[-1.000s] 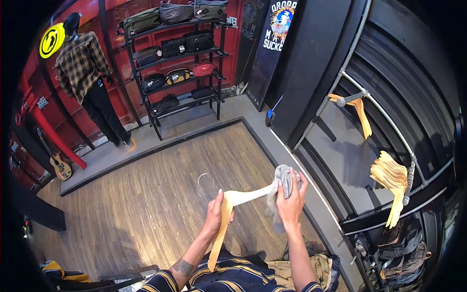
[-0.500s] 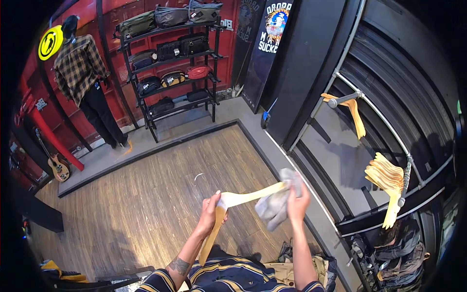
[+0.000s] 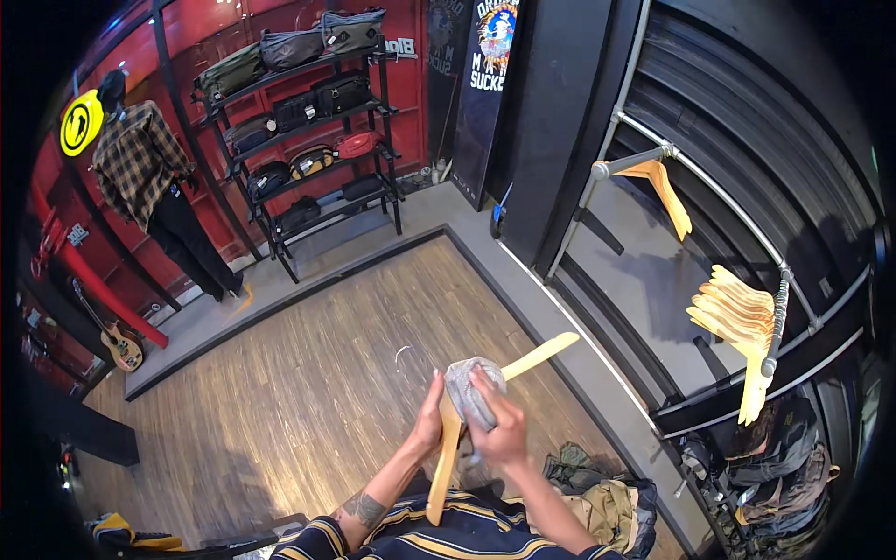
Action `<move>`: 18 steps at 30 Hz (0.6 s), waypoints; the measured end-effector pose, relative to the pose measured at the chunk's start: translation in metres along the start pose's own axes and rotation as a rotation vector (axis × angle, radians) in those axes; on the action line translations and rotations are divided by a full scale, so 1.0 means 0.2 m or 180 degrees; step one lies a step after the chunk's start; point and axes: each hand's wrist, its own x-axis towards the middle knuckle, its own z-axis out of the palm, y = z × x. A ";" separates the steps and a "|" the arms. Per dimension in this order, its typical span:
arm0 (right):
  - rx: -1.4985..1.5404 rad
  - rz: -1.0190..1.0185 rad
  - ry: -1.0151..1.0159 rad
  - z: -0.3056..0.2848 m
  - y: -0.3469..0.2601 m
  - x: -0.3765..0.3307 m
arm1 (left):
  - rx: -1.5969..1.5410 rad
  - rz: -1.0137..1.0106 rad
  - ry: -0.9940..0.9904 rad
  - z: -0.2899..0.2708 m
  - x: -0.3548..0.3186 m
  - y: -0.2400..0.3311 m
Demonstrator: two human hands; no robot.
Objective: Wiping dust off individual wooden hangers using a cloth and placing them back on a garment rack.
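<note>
A light wooden clothes hanger [image 3: 542, 356] is held up in front of my body, one arm reaching to the upper right and the other down toward my shirt. My left hand [image 3: 430, 415] grips the hanger near its middle, its fingers partly hidden behind the wood and cloth. In my right hand [image 3: 501, 427] is a grey cloth [image 3: 470, 385], wrapped over the hanger's centre and pressed on it. The cloth covers the middle of the hanger, and no hook shows.
To the right, several wooden hangers [image 3: 737, 317] hang on a metal rail, with more hangers [image 3: 666, 196] farther along. Folded clothes [image 3: 607, 513] lie low beside me. A black shelf rack [image 3: 308, 154] of bags and a dressed mannequin [image 3: 149, 168] stand at the back left.
My right hand has brought the cloth inward from the hanger's right arm to its centre. The view has shifted slightly, and the left hand still grips the hanger.
</note>
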 end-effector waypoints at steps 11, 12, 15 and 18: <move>-0.0149 -0.0358 -0.0257 0.06 -0.05 0.01 | 0.0068 0.0132 -0.0091 -0.12 -0.03 0.08; -0.0169 -0.0218 -0.0577 0.08 -0.06 0.00 | -0.0472 -0.0262 -0.0052 -0.17 -0.03 0.08; -0.0384 -0.0111 -0.0630 0.07 0.02 0.06 | -0.0538 -0.0086 0.0027 -0.22 -0.05 0.12; -0.0658 0.0031 0.0087 0.01 0.24 0.14 | -0.0404 0.0077 0.0088 -0.23 -0.04 0.13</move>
